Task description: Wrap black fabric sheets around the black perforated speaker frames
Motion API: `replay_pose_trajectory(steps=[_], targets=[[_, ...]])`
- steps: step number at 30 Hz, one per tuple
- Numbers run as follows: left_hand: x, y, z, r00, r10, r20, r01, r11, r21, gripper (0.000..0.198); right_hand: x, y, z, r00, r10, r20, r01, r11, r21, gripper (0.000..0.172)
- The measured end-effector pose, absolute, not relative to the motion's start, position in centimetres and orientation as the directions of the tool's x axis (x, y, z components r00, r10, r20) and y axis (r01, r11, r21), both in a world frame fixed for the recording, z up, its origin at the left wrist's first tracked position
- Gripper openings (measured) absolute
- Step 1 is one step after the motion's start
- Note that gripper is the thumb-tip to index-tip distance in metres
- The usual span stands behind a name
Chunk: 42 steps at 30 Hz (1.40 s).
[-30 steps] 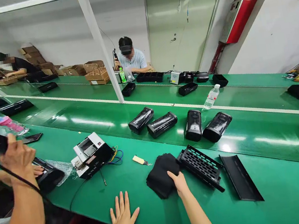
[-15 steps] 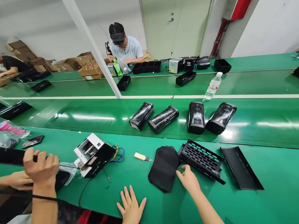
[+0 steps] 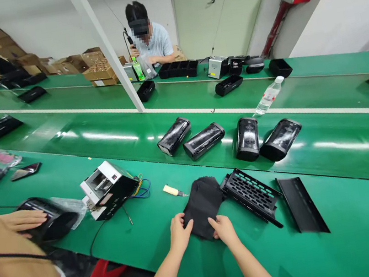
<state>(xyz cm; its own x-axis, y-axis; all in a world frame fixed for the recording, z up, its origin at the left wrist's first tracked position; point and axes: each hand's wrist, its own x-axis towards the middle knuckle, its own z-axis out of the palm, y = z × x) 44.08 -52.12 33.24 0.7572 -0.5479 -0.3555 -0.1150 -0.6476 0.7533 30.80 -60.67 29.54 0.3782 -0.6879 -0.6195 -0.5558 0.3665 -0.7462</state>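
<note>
A stack of thin black fabric pieces [image 3: 204,202] lies on the green bench in front of me. My left hand [image 3: 180,232] holds its near left edge, thumb on top and fingers curled at the side. At the near right corner, my right hand [image 3: 224,229] has its thumb over the cloth and fingertips at the edge. To the right of the stack sits a black slotted plastic panel [image 3: 252,193], tilted. Beside that lies a curved plain black panel [image 3: 302,204]. A small cream-handled brush or blade tool [image 3: 173,190] rests just beyond the stack.
Several black speaker-like units [image 3: 247,138] and a water bottle [image 3: 270,95] lie on the green belt beyond. A white-and-black machine [image 3: 108,187] with wires stands to the left. A co-worker's hand [image 3: 26,220] rests on a black unit at far left. Another person [image 3: 151,41] sits opposite.
My left hand has gone from lying flat on the bench to the fabric stack's left edge. My right hand has moved left onto its right corner. The co-worker's raised arm has lowered.
</note>
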Motion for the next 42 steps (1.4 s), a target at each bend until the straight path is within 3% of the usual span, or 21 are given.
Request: replay_pose_trajectory(steps=[4, 8, 17, 21, 24, 27, 31, 37, 40, 42], targets=[[44.0, -51.0, 32.6, 0.772, -0.461, -0.438, 0.046, -0.646, 0.762, 0.053, 29.7, -60.2, 28.9, 0.393, -0.649, -0.651, -0.528, 0.421, -0.738, 0.036], [43.3, -50.6, 32.3, 0.732, -0.423, -0.535, 0.203, -0.613, 0.763, 0.048, 29.0, -59.4, 28.6, 0.414, -0.598, -0.686, -0.465, 0.51, -0.724, 0.035], [42.7, -51.6, 32.0, 0.602, -0.504, -0.62, 0.368, -0.513, 0.775, 0.054, 30.1, -58.2, 29.3, 0.399, -0.605, -0.689, -0.436, 0.535, -0.723, 0.042], [43.9, -51.2, 32.2, 0.549, -0.568, -0.613, 0.353, -0.508, 0.786, 0.034, 30.1, -58.0, 29.6, 0.401, -0.645, -0.65, -0.468, 0.466, -0.751, 0.039], [45.7, -51.0, 32.4, 0.549, -0.578, -0.604, 0.326, -0.517, 0.792, 0.02, 29.2, -59.0, 30.5, 0.365, -0.752, -0.549, -0.494, 0.343, -0.799, 0.035], [47.3, -51.1, 32.4, 0.605, -0.551, -0.575, 0.28, -0.53, 0.801, 0.017, 28.6, -60.9, 32.0, 0.344, -0.864, -0.368, -0.519, 0.151, -0.841, 0.027], [47.8, -51.1, 32.0, 0.689, -0.491, -0.533, 0.218, -0.561, 0.799, 0.023, 29.6, -62.8, 33.6, 0.438, -0.879, -0.19, -0.487, -0.054, -0.872, 0.02], [46.3, -50.9, 33.4, 0.771, -0.472, -0.427, 0.072, -0.602, 0.796, 0.057, 30.8, -61.4, 33.6, 0.468, -0.866, -0.177, -0.436, -0.052, -0.898, 0.034], [45.6, -51.4, 34.6, 0.751, -0.62, -0.225, -0.287, -0.614, 0.735, 0.061, 30.0, -60.3, 32.7, 0.388, -0.888, -0.246, -0.411, 0.072, -0.909, 0.043], [45.1, -52.2, 35.1, 0.609, -0.783, -0.127, -0.593, -0.555, 0.583, 0.065, 29.4, -60.0, 32.0, 0.314, -0.891, -0.327, -0.377, 0.199, -0.905, 0.051]])
